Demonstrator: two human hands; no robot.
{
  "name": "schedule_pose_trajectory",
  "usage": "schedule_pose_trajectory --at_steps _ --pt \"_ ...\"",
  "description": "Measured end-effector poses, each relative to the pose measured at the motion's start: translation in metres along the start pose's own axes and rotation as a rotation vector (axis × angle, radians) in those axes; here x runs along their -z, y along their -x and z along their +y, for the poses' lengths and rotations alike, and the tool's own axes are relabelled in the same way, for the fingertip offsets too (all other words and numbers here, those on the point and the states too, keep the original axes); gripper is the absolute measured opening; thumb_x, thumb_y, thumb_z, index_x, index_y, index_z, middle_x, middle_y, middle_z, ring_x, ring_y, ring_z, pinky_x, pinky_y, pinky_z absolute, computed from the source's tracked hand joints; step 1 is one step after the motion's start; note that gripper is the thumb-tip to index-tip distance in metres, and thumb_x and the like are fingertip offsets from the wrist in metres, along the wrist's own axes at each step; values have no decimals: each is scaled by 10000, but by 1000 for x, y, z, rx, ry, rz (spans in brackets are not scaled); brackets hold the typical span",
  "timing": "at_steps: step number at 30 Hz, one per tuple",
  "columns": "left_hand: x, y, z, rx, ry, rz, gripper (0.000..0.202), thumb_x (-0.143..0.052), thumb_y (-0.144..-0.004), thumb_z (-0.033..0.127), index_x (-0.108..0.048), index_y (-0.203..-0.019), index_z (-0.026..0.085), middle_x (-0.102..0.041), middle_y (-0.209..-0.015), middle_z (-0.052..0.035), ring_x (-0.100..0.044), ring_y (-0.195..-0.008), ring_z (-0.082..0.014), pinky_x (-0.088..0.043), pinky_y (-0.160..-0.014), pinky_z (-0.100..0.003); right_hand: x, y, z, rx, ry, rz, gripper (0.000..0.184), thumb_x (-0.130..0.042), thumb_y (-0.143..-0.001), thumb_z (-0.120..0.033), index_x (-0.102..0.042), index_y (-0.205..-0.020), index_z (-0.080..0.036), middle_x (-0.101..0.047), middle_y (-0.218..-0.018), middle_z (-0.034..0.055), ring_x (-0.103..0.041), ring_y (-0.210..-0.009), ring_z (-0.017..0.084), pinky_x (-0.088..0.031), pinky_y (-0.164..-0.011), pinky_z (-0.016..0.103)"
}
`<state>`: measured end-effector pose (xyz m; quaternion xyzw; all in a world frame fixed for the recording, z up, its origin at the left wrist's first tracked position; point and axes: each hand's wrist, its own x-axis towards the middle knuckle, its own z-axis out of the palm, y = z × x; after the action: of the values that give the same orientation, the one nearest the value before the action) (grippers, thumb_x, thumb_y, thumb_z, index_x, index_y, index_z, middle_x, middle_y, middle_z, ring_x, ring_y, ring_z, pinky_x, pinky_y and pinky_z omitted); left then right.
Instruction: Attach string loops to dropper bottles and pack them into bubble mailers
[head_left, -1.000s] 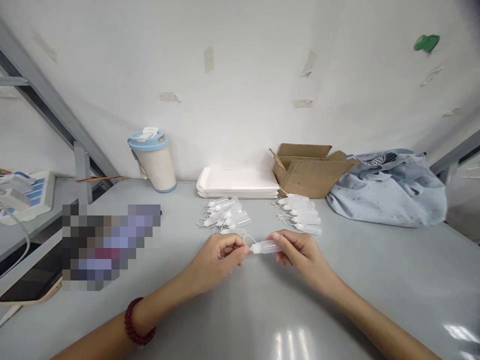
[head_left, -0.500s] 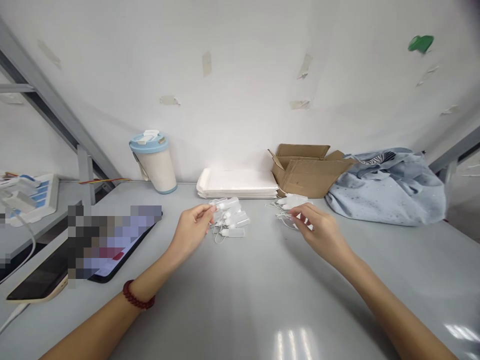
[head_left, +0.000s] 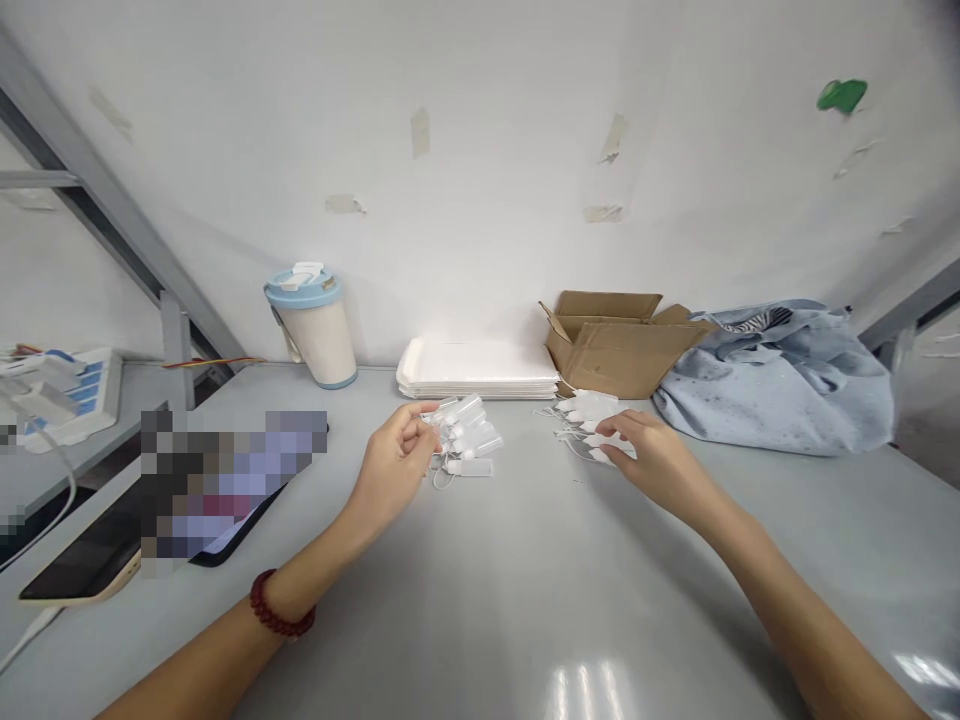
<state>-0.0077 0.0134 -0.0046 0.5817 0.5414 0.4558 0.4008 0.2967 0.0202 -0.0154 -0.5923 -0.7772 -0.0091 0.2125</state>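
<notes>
Head view: two groups of small translucent dropper bottles (head_left: 466, 430) with white nozzles and thin looped cords lie on a grey table (head_left: 525, 610). The groups stand just apart, at the far side of the table, with the nozzles of the right group (head_left: 592, 418) pointing left.

Left hand (head_left: 394, 470): fingers curled, thumb and forefinger close together at the left edge of the left group. Fingertips (head_left: 424, 417) touch or nearly touch the nearest bottle; whether they pinch it cannot be determined. A red beaded bracelet (head_left: 274, 605) encircles the wrist.

Right hand (head_left: 656, 460): fingers extended and slightly spread, tips resting on the near bottles of the right group.

Behind the bottles stands a stack of white trays (head_left: 477, 368), with an open cardboard box (head_left: 622, 345) beside it on the right. Further right lies a pale blue cloth bag (head_left: 776, 380). A lidded tumbler (head_left: 311, 330) stands left of the trays. At the near left lies a phone (head_left: 79, 570), partly beside a pixelated object (head_left: 232, 480).
</notes>
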Motion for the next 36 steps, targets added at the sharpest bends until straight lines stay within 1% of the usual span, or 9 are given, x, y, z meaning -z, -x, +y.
schedule_pose_trajectory --at_steps 4,6,9,17,20,23,26,31,36 --pt "-4 6 -1 4 18 -40 301 -527 -829 316 -534 -1098 181 -521 -639 48 -440 -514 -92 -350 -482 -203 1 -2 3 -23 83 -48 205 -480 -769 -148 -637 -897 -174 -670 -916 93 -598 -902 269 -497 -719 371" --pt "-5 7 -1 4 19 -48 284 -525 -834 312 -539 -1088 186 -525 -642 45 -444 -525 -95 -345 -487 -205 2 -2 6 -34 101 -53 216 -485 -755 -145 -646 -897 -171 -669 -916 103 -592 -914 287 -491 -748 401" --pt "-7 8 -2 3 15 -59 266 -522 -835 298 -545 -1078 192 -534 -647 42 -444 -529 -96 -339 -489 -206 3 -3 10 -55 121 -72 209 -508 -733 -150 -653 -883 -166 -669 -908 111 -595 -895 297 -490 -748 418" --pt "-6 8 -3 13 10 -63 250 -523 -833 290 -550 -1061 189 -537 -650 40 -440 -526 -90 -338 -490 -206 6 -2 7 -101 90 -130 236 -490 -720 -143 -641 -899 -178 -681 -910 82 -601 -913 266 -495 -724 363" --pt "-7 8 -3 16 7 -71 248 -523 -834 299 -547 -1055 191 -532 -645 42 -438 -527 -91 -334 -489 -204 6 -1 6 -125 71 -152 229 -478 -738 -169 -635 -905 -179 -686 -930 82 -600 -933 264 -489 -716 347" --pt "-8 8 -2 24 3 -75 240 -522 -832 296 -549 -1046 191 -530 -645 45 -433 -524 -90 -332 -490 -205 7 -1 2 -127 56 -193 216 -473 -768 -213 -632 -911 -184 -692 -929 73 -609 -906 250 -483 -701 335" --pt "-9 8 -2 23 -2 -78 237 -519 -833 302 -551 -1037 187 -525 -638 46 -430 -520 -92 -340 -496 -208 8 -2 -3 -135 49 -224 205 -467 -785 -223 -630 -903 -185 -694 -922 70 -618 -880 235 -477 -695 322" --pt "-10 9 -3 34 0 -88 227 -519 -834 311 -556 -1024 192 -520 -637 46 -428 -517 -92 -342 -498 -209 7 -1 -9 -169 50 -236 184 -477 -791 -239 -637 -873 -199 -692 -898 74 -640 -803 223 -472 -642 300" --pt "-10 10 -3 31 -13 -94 229 -520 -836 319 -561 -1024 196 -527 -636 43 -430 -517 -96 -343 -499 -211 6 0 -10 -193 44 -246 174 -491 -794 -250 -633 -884 -200 -686 -904 79 -647 -803 227 -466 -631 296"
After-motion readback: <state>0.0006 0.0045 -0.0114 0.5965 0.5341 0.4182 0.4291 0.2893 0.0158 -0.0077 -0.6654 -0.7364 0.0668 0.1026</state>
